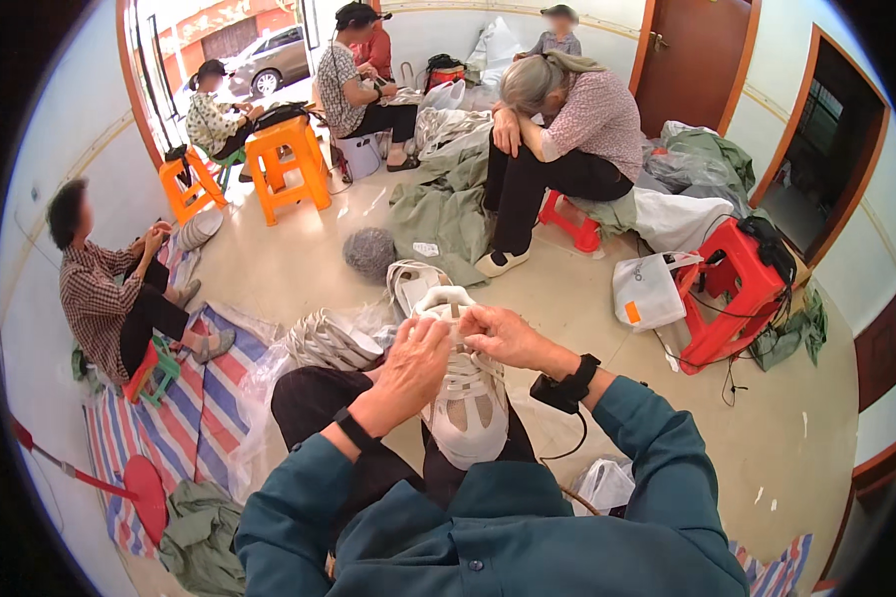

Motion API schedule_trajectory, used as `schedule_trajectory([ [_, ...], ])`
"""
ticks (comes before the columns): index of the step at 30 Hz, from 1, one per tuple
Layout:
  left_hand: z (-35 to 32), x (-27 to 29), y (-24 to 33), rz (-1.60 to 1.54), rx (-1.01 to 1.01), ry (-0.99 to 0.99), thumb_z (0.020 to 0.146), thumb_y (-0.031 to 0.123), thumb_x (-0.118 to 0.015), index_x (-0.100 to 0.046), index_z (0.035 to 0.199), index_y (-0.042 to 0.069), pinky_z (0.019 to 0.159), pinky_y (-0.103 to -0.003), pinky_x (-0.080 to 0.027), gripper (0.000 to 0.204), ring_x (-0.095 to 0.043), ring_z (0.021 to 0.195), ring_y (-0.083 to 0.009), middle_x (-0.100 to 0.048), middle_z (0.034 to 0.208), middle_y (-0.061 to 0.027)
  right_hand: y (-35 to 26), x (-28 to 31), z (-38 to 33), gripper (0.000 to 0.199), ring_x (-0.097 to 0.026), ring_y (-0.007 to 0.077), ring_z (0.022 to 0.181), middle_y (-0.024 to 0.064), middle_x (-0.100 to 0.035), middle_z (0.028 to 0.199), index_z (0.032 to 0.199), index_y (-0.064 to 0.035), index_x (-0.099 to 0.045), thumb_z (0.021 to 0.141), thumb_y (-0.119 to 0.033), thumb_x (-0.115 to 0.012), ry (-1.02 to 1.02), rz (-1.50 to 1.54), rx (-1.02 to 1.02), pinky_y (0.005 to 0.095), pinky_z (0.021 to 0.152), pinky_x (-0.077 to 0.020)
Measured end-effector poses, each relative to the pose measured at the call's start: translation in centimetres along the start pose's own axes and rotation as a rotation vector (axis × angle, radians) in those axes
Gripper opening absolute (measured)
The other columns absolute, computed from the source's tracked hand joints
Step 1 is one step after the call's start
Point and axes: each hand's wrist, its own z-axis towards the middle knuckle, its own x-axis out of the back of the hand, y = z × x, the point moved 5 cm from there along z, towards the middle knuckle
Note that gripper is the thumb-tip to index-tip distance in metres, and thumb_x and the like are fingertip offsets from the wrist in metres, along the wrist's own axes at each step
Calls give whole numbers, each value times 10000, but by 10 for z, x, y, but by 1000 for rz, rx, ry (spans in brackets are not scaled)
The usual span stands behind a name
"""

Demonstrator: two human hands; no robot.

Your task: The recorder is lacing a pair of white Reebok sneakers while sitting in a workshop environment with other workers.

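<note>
Centre: one shoe (pixel 471 413), over the lap (pixel 304 403); left hand (pixel 415 353) at its ten o'clock, right hand (pixel 508 338) at its one.
Ten o'clock: shoe heap (pixel 329 340).
Eleven: ball (pixel 370 254) on the floor (pixel 767 418); farther out, a stool pair (pixel 279 139); outdoors beyond, a car (pixel 274 65).
One: seated person (pixel 592 119); door (pixel 689 70) farther behind.
Two: carrier bag (pixel 657 289), just left of another stool (pixel 735 242).
Four: plastic bag (pixel 604 488).
Nine: floor sheet (pixel 191 408).
</note>
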Motion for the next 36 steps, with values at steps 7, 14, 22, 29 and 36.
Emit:
schedule_trajectory([
  [7, -112, 64, -85, 116, 317, 47, 731, 7, -556, -523, 903, -20, 791, -460, -436, 177, -514, 896, -387, -529, 935, -209, 14, 9, 2, 75, -548, 69, 683, -20, -587, 767, 908, -27, -592, 877, -94, -581, -66, 423, -137, 241, 627, -467],
  [14, -282, 153, -130, 294, 767, -14, 784, -7, -578, -481, 857, -9, 700, -431, -429, 122, -526, 785, -373, -507, 849, -178, 2, 15, 13, 76, -565, 67, 721, -6, -613, 809, 937, -41, -595, 912, -109, -573, -139, 468, -183, 236, 687, -471],
  [22, -401, 178, -129, 289, 1037, 2, 830, 37, -547, -457, 837, -5, 631, -395, -402, 100, -491, 693, -315, -468, 779, -149, -9, 5, 16, 130, -553, 67, 707, -13, -589, 785, 933, -47, -591, 931, -176, -574, -176, 326, -217, 236, 675, -446],
  [29, -424, 196, -141, 324, 1095, 17, 831, 39, -553, -452, 831, -7, 636, -399, -399, 111, -481, 686, -315, -461, 766, -150, -19, 6, 14, 121, -607, 114, 748, 44, -619, 815, 953, 15, -585, 863, -51, -537, -230, 289, -121, 262, 716, -471],
  [36, -421, 198, -137, 449, 1018, -20, 856, 56, -559, -463, 859, -5, 657, -428, -419, 114, -537, 756, -354, -501, 803, -168, -16, 11, 9, 182, -610, 138, 838, 64, -626, 952, 1008, 10, -583, 834, -5, -533, -267, 210, -86, 299, 790, -469],
])
